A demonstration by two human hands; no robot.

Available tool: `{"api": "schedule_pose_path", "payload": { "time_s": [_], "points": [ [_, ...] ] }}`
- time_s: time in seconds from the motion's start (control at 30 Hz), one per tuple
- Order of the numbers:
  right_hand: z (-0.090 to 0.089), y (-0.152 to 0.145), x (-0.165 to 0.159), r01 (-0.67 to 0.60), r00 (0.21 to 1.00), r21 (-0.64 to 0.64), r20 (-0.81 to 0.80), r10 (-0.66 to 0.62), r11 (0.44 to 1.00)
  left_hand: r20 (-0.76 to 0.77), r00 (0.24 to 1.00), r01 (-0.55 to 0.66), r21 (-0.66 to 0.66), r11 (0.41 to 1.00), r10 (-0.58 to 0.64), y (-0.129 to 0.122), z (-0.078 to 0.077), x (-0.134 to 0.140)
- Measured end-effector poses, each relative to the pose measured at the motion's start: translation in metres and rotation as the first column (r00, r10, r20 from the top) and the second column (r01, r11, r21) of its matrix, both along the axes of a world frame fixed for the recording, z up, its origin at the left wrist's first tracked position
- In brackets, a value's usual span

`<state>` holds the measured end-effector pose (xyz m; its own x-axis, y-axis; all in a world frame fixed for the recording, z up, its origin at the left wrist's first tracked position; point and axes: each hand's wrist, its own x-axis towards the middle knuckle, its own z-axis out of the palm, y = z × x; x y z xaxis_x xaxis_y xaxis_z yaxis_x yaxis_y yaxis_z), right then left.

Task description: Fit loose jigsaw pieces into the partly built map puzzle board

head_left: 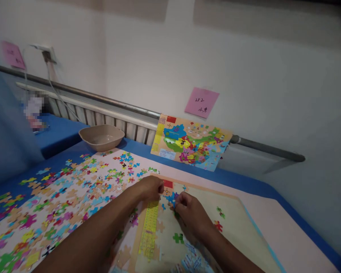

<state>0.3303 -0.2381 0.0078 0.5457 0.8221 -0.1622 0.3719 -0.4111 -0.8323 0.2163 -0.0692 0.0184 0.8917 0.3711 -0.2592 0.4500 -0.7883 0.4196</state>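
Note:
A partly assembled jigsaw puzzle [151,220] lies on a pale backing board [230,227], its yellow strip and a red flag corner [167,184] joined. My left hand [152,187] is closed at that upper left corner, its fingertips mostly hidden. Close by, my right hand [191,210] has its thumb and fingers pinched together beside blue and purple puzzle pieces [170,198]; whatever is in the pinch is hidden. A green piece [178,238] and a red piece [218,226] lie loose on the board. Light blue pieces [191,261] show below my right forearm.
Loose puzzle pieces [65,204] cover the left of the blue table [244,186]. A beige basin [102,137] stands at the back. A printed picture map [190,142] leans below the wall rail [125,106]. A pink note [202,102] hangs above it.

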Motion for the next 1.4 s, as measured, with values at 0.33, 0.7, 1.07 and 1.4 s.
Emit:
{"api": "schedule_pose_path", "payload": {
  "time_s": [0.33,0.7,1.07,1.4],
  "points": [
    [-0.02,-0.017,-0.009,0.012,1.0,0.154,-0.003,-0.012,0.988,0.052,0.998,-0.017,0.001,1.0,0.017,0.001,-0.006,-0.002],
    [-0.015,-0.022,-0.004,0.015,1.0,0.179,0.021,-0.019,0.984,0.12,0.991,-0.051,-0.036,0.998,0.055,0.001,-0.011,-0.001],
    [-0.011,-0.02,0.001,-0.11,0.993,0.221,0.07,0.096,0.969,0.306,0.945,-0.107,-0.044,0.993,0.115,-0.013,0.006,-0.036],
    [-0.011,0.014,0.019,-0.315,0.918,0.096,0.283,0.277,0.944,0.455,0.883,-0.158,0.059,0.986,0.114,-0.081,-0.004,-0.119]
  ]
}}
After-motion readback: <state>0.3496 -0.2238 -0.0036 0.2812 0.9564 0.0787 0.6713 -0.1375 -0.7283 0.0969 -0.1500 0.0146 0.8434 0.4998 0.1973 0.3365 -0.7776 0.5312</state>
